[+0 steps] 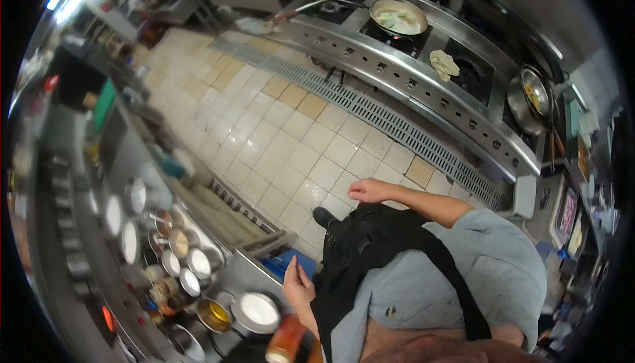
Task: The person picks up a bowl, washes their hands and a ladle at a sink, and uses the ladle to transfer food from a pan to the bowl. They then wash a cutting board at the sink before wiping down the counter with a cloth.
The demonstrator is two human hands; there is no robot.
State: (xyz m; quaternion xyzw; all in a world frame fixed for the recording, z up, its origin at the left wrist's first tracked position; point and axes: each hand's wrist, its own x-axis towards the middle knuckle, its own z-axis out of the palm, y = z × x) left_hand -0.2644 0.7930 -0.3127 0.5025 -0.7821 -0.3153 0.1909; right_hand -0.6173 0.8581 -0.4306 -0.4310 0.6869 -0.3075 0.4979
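"What could go wrong here?"

"The left hand (299, 288), loosely open and empty, is beside a steel counter (239, 274); a careless swing might tip the round white-topped vessel (254, 328) or the blurred orange jar (286, 336) there. The crumpled cloth (444, 65) near the frying pan (415, 9)'s glowing burner (397, 38) could scorch if nudged closer."

"And the right hand (368, 191)?"

"Loosely curled, seemingly empty, above glossy square tiles (284, 141)."

"Textures?"

"Smooth metal stove (364, 60), slotted floor grate (370, 108), soft black apron (370, 230)."

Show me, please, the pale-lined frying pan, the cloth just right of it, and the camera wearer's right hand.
Frying pan (413, 9), head view: bare inner wall.
Cloth (444, 65), head view: crumpled upper surface.
Right hand (366, 191), head view: middle of the hand.
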